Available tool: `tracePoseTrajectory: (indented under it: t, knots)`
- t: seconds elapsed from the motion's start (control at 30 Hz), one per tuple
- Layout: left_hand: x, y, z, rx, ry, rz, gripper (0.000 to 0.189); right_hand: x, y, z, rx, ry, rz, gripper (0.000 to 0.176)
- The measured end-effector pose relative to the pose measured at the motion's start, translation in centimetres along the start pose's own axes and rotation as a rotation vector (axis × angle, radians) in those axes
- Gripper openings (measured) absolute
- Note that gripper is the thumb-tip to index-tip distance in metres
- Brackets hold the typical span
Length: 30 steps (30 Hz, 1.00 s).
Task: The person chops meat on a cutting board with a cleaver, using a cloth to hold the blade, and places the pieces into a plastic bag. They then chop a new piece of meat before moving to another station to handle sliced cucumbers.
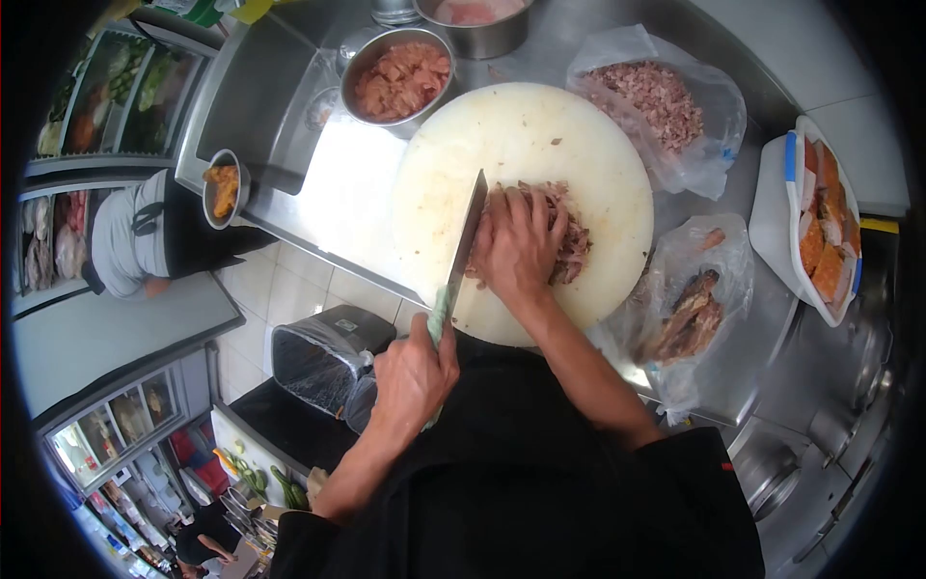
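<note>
Left hand (415, 376) is wrapped tight round a green-handled cleaver (468, 229), while the right hand (521, 246), fingers loosely extended and slightly parted, rests over chopped meat (571, 249) just beside it. This meat lies on a round board (521, 125) on the tabletop (352, 198), between a bowl (417, 126) and a bag (719, 135)

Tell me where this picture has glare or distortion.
In the head view, glare blows the steel counter out to near-white left of the round cutting board; in the head view, wide-angle distortion bends the scene toward the edges, with black corners; in the head view, the cleaver in the left hand shows a dark blade against the pale board.
</note>
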State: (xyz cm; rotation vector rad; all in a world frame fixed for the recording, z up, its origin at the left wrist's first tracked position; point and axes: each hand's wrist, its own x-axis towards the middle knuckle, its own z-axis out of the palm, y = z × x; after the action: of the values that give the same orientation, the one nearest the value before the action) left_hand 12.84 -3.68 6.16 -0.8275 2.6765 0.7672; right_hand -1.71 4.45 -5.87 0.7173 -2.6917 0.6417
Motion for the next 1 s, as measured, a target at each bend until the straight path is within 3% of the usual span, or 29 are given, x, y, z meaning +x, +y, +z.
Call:
tracePoseTrajectory:
  t: [0.17,0.4,0.47,0.6,0.67,0.9,1.0]
  knots:
    - [1.2,0.0,1.3,0.058,-0.068,-0.054,0.024,-0.3,0.1,0.2,0.044,0.009,0.011,0.032]
    - [13.2,3.8,1.6,-0.131,0.075,0.045,0.038,-0.2,0.4,-0.2,0.106,-0.071,0.007,0.038]
    - [14.3,4.3,0.4,-0.15,0.012,-0.011,0.039,-0.5,0.6,0.0,0.111,-0.053,0.0,0.039]
    - [9.5,3.5,-0.8,-0.225,0.123,0.032,0.039,-0.4,0.7,0.3,0.136,-0.028,0.021,0.032]
    - [6.7,3.0,-0.7,-0.146,0.096,0.014,0.037,-0.4,0.7,0.7,0.132,-0.031,0.052,0.024]
    - [0.9,1.6,0.8,0.005,0.033,-0.012,0.026,-0.3,0.4,0.2,0.106,-0.1,0.079,0.025]
    - [0.2,1.1,0.8,-0.001,0.001,-0.033,0.026,0.0,0.3,0.0,0.131,-0.014,0.047,0.019]
